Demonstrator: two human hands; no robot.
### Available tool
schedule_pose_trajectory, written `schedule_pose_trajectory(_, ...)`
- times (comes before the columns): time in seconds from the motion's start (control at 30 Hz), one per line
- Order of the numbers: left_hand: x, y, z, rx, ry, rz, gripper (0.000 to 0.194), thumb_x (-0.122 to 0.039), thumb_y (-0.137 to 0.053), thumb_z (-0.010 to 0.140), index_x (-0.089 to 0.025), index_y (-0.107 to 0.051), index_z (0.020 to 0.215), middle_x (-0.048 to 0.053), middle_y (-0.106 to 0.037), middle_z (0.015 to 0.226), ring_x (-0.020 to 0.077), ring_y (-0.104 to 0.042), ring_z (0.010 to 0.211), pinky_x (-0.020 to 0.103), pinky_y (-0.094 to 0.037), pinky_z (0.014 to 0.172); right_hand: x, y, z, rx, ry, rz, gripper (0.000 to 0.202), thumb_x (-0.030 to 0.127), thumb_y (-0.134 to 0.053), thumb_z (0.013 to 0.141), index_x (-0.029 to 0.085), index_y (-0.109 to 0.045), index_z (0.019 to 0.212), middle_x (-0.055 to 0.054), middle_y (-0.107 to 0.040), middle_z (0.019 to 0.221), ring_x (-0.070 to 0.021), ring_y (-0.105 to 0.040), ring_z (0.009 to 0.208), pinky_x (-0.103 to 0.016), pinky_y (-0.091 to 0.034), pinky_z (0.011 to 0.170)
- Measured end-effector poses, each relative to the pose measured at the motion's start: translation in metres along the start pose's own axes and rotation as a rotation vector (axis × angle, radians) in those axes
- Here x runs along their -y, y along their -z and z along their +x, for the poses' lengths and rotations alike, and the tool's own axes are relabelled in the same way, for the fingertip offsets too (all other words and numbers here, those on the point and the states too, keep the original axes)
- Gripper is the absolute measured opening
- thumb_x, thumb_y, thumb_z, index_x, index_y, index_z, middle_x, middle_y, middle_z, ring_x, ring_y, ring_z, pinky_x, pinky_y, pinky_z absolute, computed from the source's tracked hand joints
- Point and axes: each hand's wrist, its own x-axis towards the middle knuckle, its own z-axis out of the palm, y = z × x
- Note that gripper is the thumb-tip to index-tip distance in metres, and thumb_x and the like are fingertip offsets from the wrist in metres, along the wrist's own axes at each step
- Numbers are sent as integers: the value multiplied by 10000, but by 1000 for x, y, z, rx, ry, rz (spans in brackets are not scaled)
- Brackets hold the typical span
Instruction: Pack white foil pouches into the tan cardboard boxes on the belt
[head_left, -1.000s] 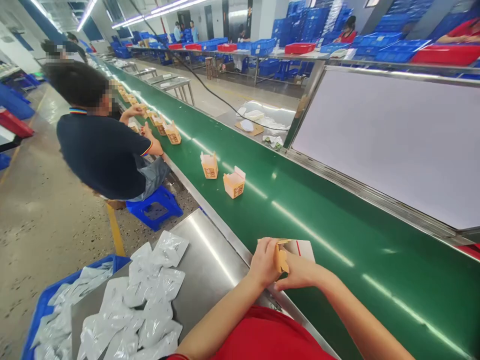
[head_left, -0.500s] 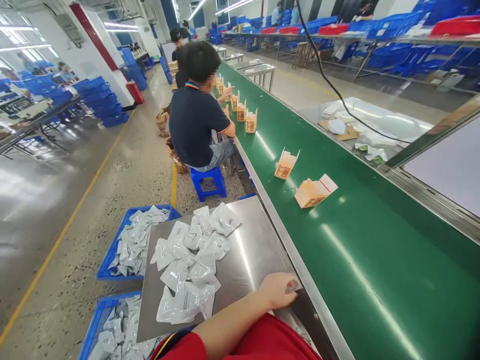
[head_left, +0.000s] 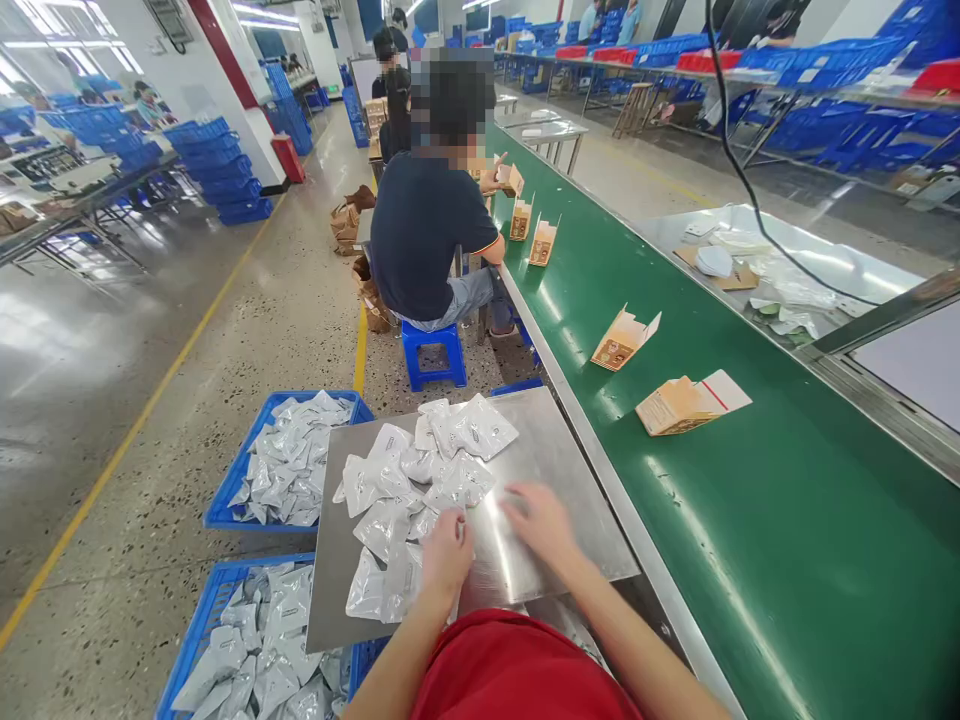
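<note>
**Both hands away from the belt [head_left: 787, 520], down at the steel table [head_left: 555, 440]**

Head view, one second on: no more grip on a folded carton. Left hand [head_left: 448, 548] now at the right edge of the silver pouches [head_left: 381, 478], fingers curled; impossible to tell whether closed on one. Right hand [head_left: 540, 520] blurred over bare metal, fingers loosely spread and apart, apparently holding nothing, with pouches just beside. Meaning, as a judgement: work shifted from carton to pouches.

Pouches heaped and overlapping on the left part of the steel table. Near carton [head_left: 671, 408] on the belt, tilted, long white flap with a red stripe stretched to the right. Far carton [head_left: 619, 343] a little beyond, also leaning, top open.

Belt smooth, green, streaked with reflected light. Steel table dull grey, with a bright glare between the hands. Upper crate [head_left: 225, 520] and lower crate [head_left: 191, 625], both blue and full of similar pouches, left of the steel table. Farther up, a co-worker [head_left: 424, 220] in a dark shirt on a blue stool [head_left: 433, 350]. Speckled floor, yellow stripe [head_left: 361, 350], stacked blue crates [head_left: 225, 170] by a white pillar.
</note>
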Motion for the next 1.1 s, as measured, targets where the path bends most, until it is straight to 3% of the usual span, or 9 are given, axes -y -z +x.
schedule_pose_trajectory(0.13, 17, 25, -2, 67, 113, 66, 82, -260, -475, 767, -208, -524, 728, -12, -510, 598, 141, -430, 573, 248, -233, 609, 31, -55, 31, 99, -98, -56, 842, 532, -688, 585, 170, -407, 1292, -141, -388, 1269, -315, -340, 1196, -505, -284, 997)
schedule_pose_trajectory(0.3, 27, 25, -3, 5, 184, -48, 77, -270, -496, 750, -213, -536, 782, -7, -517, 613, 161, -458, 603, 253, -268, 630, 10, -58, 19, 93, -201, -71, 490, 275, -548, 724, 122, -459, 1181, -129, -442, 1178, -255, -392, 1142, -443, -295, 1002)
schedule_pose_trajectory(0.43, 6, 11, 10, -6, -40, -53, 501, -269, -600, 669, -168, -464, 1141, 107, -513, 1124, 245, -454, 1075, 357, -312, 930, -10, -9, 9, 164, -181, -13, 511, 169, -482, 743, 122, -405, 1246, -114, -440, 1185, -178, -497, 997, -288, -417, 857)
schedule_pose_trajectory(0.53, -29, -5, 25, 335, -259, -72, 881, -257, -738, 519, -215, -349, 1308, 92, -226, 1434, 291, -118, 1344, 408, -102, 1096, -14, 41, -3, 271, -39, 100, 553, 133, -547, 679, 225, -466, 1218, -39, -506, 1118, -141, -518, 959, -240, -419, 837)
schedule_pose_trajectory(0.63, -71, -30, 31, 627, -395, -69, 674, -226, -696, 569, -227, -470, 1204, 80, -460, 1263, 291, -305, 1258, 388, -227, 1049, -17, 83, -28, 196, -125, 356, 509, 157, -590, 640, 224, -541, 1143, -23, -561, 1022, -133, -530, 893, -241, -429, 809)
schedule_pose_trajectory(0.73, -106, -63, 23, 647, -444, -25, 328, -261, -606, 667, -193, -540, 981, 56, -578, 935, 213, -526, 898, 310, -393, 805, -29, 106, -58, -35, -397, 730, 414, 258, -627, 611, 165, -588, 1013, -35, -585, 931, -132, -541, 825, -251, -444, 799)
schedule_pose_trajectory(0.83, -126, -99, 5, 718, -370, -38, 311, -276, -593, 675, -194, -493, 959, 13, -583, 821, 153, -523, 724, 255, -396, 646, -47, 119, -85, -199, -517, 995, 469, 311, -637, 598, 144, -551, 1027, -47, -570, 1004, -139, -528, 923, -236, -426, 849)
schedule_pose_trajectory(1.0, -140, -156, -18, 920, -227, -154, 809, -236, -746, 510, -195, -358, 1219, 40, -573, 1006, 151, -551, 786, 252, -440, 686, -84, 166, -121, -64, -659, 690, 335, 213, -585, 598, 137, -600, 923, -1, -583, 757, -90, -500, 664, -189, -392, 623)
schedule_pose_trajectory(1.1, -154, -188, -12, 911, -204, -288, 985, -287, -773, 500, -213, -251, 1332, 113, -404, 1307, 221, -476, 1118, 318, -396, 917, -113, 216, -129, -420, -614, 321, 194, 207, -564, 626, 158, -644, 796, 9, -590, 743, -77, -497, 639, -184, -378, 608)
